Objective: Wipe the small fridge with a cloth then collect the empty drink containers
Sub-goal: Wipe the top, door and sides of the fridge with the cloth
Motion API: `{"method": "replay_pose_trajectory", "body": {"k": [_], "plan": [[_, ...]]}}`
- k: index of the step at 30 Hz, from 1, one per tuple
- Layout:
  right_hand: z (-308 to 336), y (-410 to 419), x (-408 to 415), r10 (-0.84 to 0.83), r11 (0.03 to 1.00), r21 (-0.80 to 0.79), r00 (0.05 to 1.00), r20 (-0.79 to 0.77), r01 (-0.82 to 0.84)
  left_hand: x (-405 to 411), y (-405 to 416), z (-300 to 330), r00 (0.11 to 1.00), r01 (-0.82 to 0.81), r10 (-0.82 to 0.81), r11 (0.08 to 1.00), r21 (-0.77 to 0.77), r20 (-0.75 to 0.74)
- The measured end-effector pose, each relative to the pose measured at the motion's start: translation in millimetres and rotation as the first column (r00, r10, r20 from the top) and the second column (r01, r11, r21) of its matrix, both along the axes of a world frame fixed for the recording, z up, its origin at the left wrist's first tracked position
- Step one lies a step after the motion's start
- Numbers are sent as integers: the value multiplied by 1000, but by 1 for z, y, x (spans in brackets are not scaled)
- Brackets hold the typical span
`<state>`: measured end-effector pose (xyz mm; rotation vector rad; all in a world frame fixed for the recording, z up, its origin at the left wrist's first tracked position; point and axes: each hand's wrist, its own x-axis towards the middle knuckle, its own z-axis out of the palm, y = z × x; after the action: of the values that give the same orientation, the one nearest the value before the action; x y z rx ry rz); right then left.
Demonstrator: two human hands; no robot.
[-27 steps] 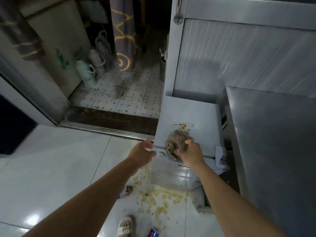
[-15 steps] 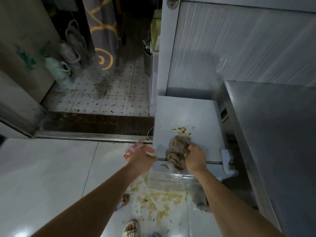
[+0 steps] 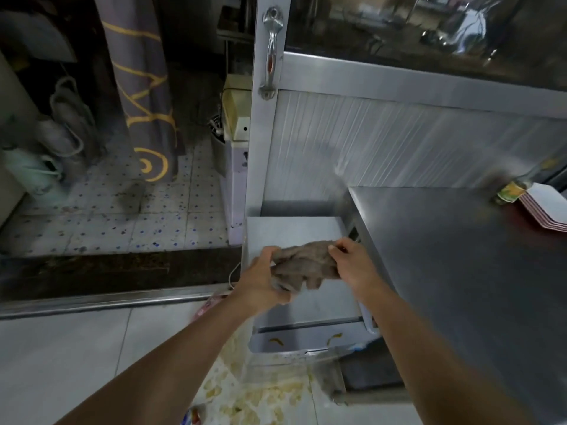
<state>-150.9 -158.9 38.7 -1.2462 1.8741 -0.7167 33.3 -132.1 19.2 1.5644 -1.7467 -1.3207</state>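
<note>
Cloth (image 3: 302,266), brown and crumpled, hangs between both hands above the small fridge (image 3: 310,305): the left hand (image 3: 263,279) grips its left edge, the right hand (image 3: 352,265) pinches its upper right corner. Below the grip, yellow smears mark the fridge front; a drink can (image 3: 191,417) lies on the floor near the left forearm.

cloth (image 3: 302,265) grey-brown | small fridge (image 3: 294,231) pale grey | curtain (image 3: 138,87) grey, yellow swirls | floor tiles (image 3: 129,222) blue-dotted
</note>
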Motion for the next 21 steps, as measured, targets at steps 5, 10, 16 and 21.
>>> {"method": "replay_pose_trajectory", "body": {"k": [5, 10, 16, 21], "plan": [[23, -14, 7, -68, 998, 11, 972, 226, 67, -7, -29, 19, 978, -58, 58, 998, 3, -200], [28, -12, -14, 167, 976, 32, 834, 525, -215, -15, -41, 27, 984, -144, 144, 990, 15, -100], [25, -36, -26, 251, 963, -129, 963, 97, -238, -16, -56, 51, 979, -133, 150, 983, -125, 141], [20, -46, -49, 320, 948, -39, 939, 128, -317, -19, -60, 58, 966, -89, 101, 994, -61, 238]]}}
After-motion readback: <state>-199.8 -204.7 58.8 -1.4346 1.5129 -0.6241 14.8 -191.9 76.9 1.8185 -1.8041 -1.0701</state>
